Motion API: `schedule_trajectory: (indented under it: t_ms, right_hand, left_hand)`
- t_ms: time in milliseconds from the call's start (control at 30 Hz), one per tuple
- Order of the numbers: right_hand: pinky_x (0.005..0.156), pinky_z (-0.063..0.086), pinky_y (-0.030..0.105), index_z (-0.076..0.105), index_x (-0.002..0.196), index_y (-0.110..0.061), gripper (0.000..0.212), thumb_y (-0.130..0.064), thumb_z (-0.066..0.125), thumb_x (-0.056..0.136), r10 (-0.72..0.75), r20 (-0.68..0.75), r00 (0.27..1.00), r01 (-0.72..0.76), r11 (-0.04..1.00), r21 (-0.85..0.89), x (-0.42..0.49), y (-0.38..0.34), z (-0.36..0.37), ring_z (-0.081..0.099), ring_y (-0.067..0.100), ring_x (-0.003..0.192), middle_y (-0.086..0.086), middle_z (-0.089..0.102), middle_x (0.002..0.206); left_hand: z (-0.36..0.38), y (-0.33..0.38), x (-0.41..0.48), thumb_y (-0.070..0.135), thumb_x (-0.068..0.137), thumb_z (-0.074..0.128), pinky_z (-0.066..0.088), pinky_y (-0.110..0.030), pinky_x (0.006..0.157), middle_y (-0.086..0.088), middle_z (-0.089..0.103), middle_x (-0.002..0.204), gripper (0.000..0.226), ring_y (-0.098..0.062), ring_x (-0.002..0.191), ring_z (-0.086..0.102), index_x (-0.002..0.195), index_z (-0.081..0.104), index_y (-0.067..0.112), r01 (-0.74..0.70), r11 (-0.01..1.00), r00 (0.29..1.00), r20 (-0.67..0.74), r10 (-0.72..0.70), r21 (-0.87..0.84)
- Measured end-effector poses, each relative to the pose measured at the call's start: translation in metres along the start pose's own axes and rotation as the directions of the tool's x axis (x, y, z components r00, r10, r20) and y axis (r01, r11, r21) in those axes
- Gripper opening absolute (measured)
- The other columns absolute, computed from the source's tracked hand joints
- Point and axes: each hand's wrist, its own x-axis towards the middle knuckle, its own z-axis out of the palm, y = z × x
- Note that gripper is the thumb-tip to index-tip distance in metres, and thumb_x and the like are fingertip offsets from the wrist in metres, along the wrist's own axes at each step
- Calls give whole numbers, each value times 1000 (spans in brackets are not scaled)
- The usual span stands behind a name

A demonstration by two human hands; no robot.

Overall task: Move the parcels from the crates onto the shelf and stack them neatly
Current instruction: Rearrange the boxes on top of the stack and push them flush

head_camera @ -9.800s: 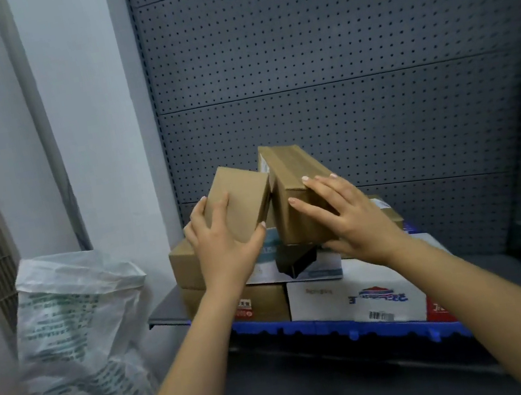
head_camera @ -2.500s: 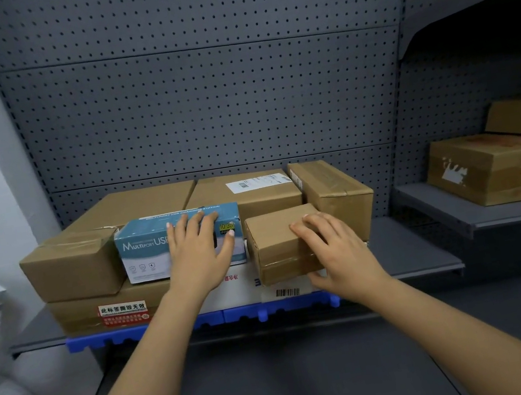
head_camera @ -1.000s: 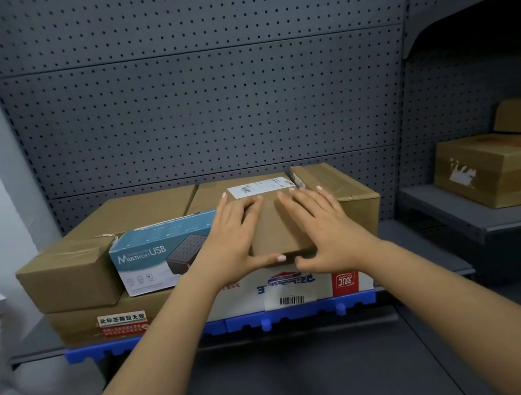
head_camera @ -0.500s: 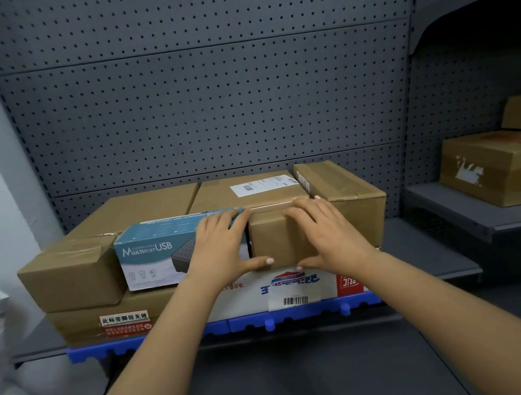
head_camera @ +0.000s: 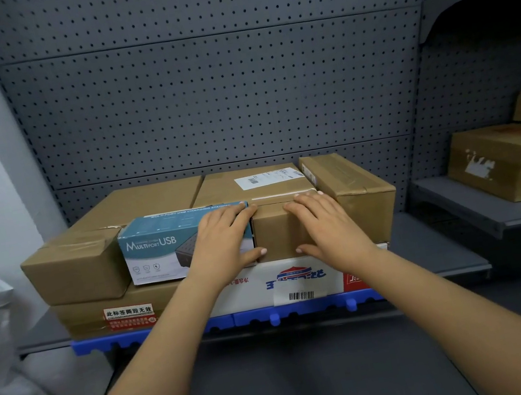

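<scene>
Both hands lie flat and spread, with the fingers stretched out, and they press on the near face of a small brown box [head_camera: 275, 231]; neither hand closes around anything. The left hand [head_camera: 221, 242] covers the seam between this box and the blue and white USB box [head_camera: 163, 245] at its left, with the thumb under the lower edge. The right hand [head_camera: 324, 224] sits on the right part of the same brown face, with the fingertips at the top edge. Both forearms reach straight forward and a little upward from the near side, almost parallel, and the wrists are slightly bent back.

The small brown box is directly ahead of the hands, in the upper layer on the shelf [head_camera: 436, 256]. It stands between the USB box and a long brown box [head_camera: 352, 191] at the right, whose long axis runs from near to far. Both hands are about equally near to it. The coming move is probably a push away from the person, so that the near face lines up with its neighbours.

Behind it lies a flat box with a white label [head_camera: 250, 185], and at the far left a larger brown box [head_camera: 82, 260]. The lower layer holds a white printed carton [head_camera: 288, 283] and a brown carton with a red sticker [head_camera: 89, 318], on a blue plastic base [head_camera: 225, 322]. The pegboard wall [head_camera: 217, 100] is behind the stack. No crate is clearly in view.
</scene>
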Motion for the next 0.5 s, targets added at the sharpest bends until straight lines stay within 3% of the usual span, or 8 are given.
schedule_trajectory:
  t_ms: [267,367,433,500]
  right_hand:
    - [117,8,34,30,144,-19,83,-33,76,76,-26,46,999,26,1000,-2,0,3,-4,23,23,140,6,32,149]
    - [116,0,34,22,148,-24,91,-37,76,76,-10,61,998,11,1000,-24,0,3,-6,17,23,142,5,26,152]
    - [116,-2,35,16,149,-26,96,-38,77,75,-8,79,997,10,999,-34,0,4,-6,15,23,143,4,23,153]
    - [117,3,36,17,149,-26,97,-37,78,74,-21,96,995,24,999,-28,1,5,-6,15,23,143,4,23,153]
  left_hand:
    - [2,-3,2,50,66,79,31,-45,103,-8,50,136,86,-31,122,47,140,44,22,-42,998,999,15,41,40]
    - [1,-3,0,54,64,78,13,-51,113,-6,46,140,94,-31,131,38,143,39,23,-31,995,999,18,29,94]
    - [-2,-3,-1,58,63,76,-3,-56,113,-5,41,144,98,-29,137,31,145,34,26,21,991,1000,20,-24,131]
    - [-5,-3,0,58,64,75,-4,-56,112,-3,39,145,97,-26,137,29,146,32,28,34,993,998,47,-40,110]
